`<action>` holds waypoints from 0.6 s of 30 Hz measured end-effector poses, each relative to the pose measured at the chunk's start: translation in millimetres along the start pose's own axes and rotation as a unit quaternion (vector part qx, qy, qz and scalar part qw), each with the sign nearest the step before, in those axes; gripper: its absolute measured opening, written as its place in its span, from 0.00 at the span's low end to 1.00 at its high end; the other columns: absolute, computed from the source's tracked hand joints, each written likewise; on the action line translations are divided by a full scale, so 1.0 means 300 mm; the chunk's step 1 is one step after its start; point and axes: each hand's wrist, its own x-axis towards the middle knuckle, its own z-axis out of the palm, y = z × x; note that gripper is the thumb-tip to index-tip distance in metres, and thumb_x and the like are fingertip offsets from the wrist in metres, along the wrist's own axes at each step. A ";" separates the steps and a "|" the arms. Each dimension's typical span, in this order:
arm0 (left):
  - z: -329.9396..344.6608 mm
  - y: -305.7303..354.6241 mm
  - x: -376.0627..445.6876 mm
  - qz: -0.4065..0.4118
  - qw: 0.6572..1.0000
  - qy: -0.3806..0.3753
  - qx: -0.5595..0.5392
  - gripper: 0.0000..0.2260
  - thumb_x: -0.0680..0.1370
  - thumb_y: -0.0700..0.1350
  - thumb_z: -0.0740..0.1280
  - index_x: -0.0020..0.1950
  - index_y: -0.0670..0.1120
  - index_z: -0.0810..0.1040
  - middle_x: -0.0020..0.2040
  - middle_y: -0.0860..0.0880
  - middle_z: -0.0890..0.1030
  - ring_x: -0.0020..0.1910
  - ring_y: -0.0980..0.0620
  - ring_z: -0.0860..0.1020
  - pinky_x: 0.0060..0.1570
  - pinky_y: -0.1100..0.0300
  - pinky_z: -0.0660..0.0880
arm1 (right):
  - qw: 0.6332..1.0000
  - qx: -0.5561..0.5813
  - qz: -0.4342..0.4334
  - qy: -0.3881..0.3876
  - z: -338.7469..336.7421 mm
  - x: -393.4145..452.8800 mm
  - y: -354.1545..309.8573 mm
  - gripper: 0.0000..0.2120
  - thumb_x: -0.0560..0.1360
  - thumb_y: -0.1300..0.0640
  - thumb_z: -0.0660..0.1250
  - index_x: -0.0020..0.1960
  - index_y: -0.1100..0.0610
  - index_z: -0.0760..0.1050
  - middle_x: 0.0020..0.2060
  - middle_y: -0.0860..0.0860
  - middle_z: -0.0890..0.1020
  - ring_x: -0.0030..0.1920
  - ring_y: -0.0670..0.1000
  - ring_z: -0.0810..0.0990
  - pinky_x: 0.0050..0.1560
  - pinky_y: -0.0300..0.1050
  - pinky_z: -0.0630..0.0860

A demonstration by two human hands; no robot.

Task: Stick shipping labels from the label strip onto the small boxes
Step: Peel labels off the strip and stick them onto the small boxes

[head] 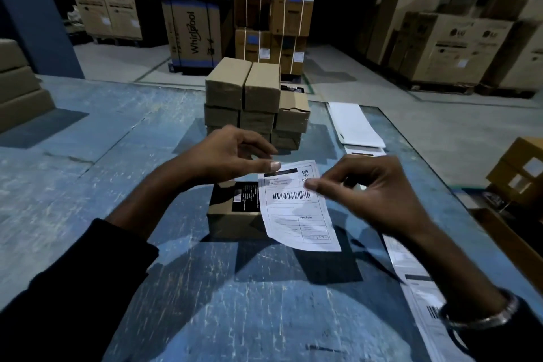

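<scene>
The white rectangular shipping label with a printed barcode (296, 209) hung in the air just above and to the right of the small brown cardboard box with a black sticker on its top (235, 211), which sat on the scratched blue tabletop (88, 156) directly in front of the person. The label's long axis ran away from the person and tilted a little leftward at its far end; its left edge overlapped the box's right side in view, and whether the two touched could not be told.

The left hand (232, 156) held the label's far left corner, thumb and curled fingers (271, 166) pinching it from above the box. The right hand (373, 185) pinched the far right edge near the barcode, its fingers curled round the paper. Both hands sat at the far end, so the near end hung free. The left hand was the nearer to the box, almost over it.

The coming move likely called for carrying the label leftward and down until it was squared over the box top.

A stack of plain brown small boxes (252, 103) stood further back on the tabletop, well apart from the hands. The long white label strip (417, 282) ran along the right side, under the right forearm, and white sheets (355, 126) lay beyond it.
</scene>
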 end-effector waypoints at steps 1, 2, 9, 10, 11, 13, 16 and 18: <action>-0.016 -0.008 -0.015 -0.009 1.000 0.001 0.005 0.23 0.69 0.62 0.75 0.62 0.55 0.82 0.55 0.58 0.85 0.52 0.61 0.84 0.47 0.61 0.82 | 0.998 -0.036 -0.046 0.000 0.025 -0.007 -0.008 0.09 0.73 0.47 0.81 0.43 0.53 0.89 0.39 0.44 0.88 0.39 0.47 0.86 0.40 0.38 0.78; -0.029 -0.019 -0.032 -0.017 1.000 0.005 0.011 0.24 0.70 0.62 0.76 0.63 0.55 0.82 0.55 0.57 0.85 0.51 0.60 0.84 0.48 0.60 0.83 | 0.995 -0.053 -0.088 -0.007 0.047 -0.015 -0.013 0.08 0.74 0.50 0.81 0.46 0.54 0.89 0.42 0.43 0.89 0.43 0.46 0.87 0.43 0.39 0.79; -0.035 -0.089 -0.166 0.011 0.998 0.033 -0.046 0.12 0.72 0.46 0.81 0.54 0.47 0.85 0.50 0.51 0.88 0.53 0.55 0.86 0.56 0.54 0.84 | 0.949 -0.213 -0.106 -0.206 0.101 -0.071 -0.100 0.38 0.78 0.28 0.65 0.82 0.44 0.67 0.81 0.37 0.66 0.81 0.33 0.56 0.82 0.40 0.59; -0.035 -0.089 -0.168 0.016 0.998 0.030 -0.049 0.12 0.72 0.45 0.80 0.53 0.47 0.86 0.50 0.51 0.88 0.53 0.55 0.86 0.57 0.54 0.84 | 0.937 -0.231 -0.081 -0.249 0.103 -0.070 -0.106 0.41 0.78 0.25 0.58 0.85 0.42 0.59 0.84 0.36 0.58 0.82 0.31 0.49 0.83 0.40 0.53; -0.036 -0.086 -0.167 0.018 0.998 0.027 -0.049 0.11 0.72 0.45 0.80 0.53 0.47 0.86 0.49 0.51 0.88 0.52 0.55 0.86 0.58 0.55 0.84 | 0.924 -0.247 -0.056 -0.286 0.109 -0.066 -0.105 0.42 0.78 0.23 0.51 0.87 0.41 0.52 0.85 0.36 0.52 0.82 0.31 0.44 0.84 0.41 0.48; -0.039 -0.079 -0.161 0.023 0.999 0.023 -0.040 0.09 0.72 0.45 0.80 0.51 0.47 0.88 0.48 0.51 0.89 0.51 0.55 0.87 0.58 0.56 0.83 | 0.902 -0.277 -0.027 -0.330 0.121 -0.058 -0.097 0.42 0.79 0.22 0.40 0.87 0.42 0.42 0.85 0.37 0.43 0.81 0.31 0.36 0.85 0.46 0.42; -0.037 -0.074 -0.164 0.052 0.998 0.028 -0.036 0.08 0.71 0.46 0.80 0.49 0.47 0.89 0.48 0.51 0.89 0.50 0.53 0.87 0.54 0.57 0.84 | 0.884 -0.308 0.009 -0.352 0.124 -0.054 -0.101 0.46 0.76 0.20 0.37 0.87 0.43 0.36 0.84 0.38 0.37 0.79 0.30 0.31 0.85 0.45 0.37; -0.032 -0.065 -0.169 0.086 0.996 0.020 -0.021 0.08 0.73 0.44 0.79 0.51 0.47 0.90 0.50 0.53 0.88 0.51 0.54 0.87 0.54 0.61 0.83 | 0.875 -0.327 0.046 -0.354 0.104 -0.053 -0.103 0.49 0.73 0.18 0.37 0.86 0.43 0.32 0.83 0.37 0.33 0.78 0.29 0.29 0.84 0.43 0.35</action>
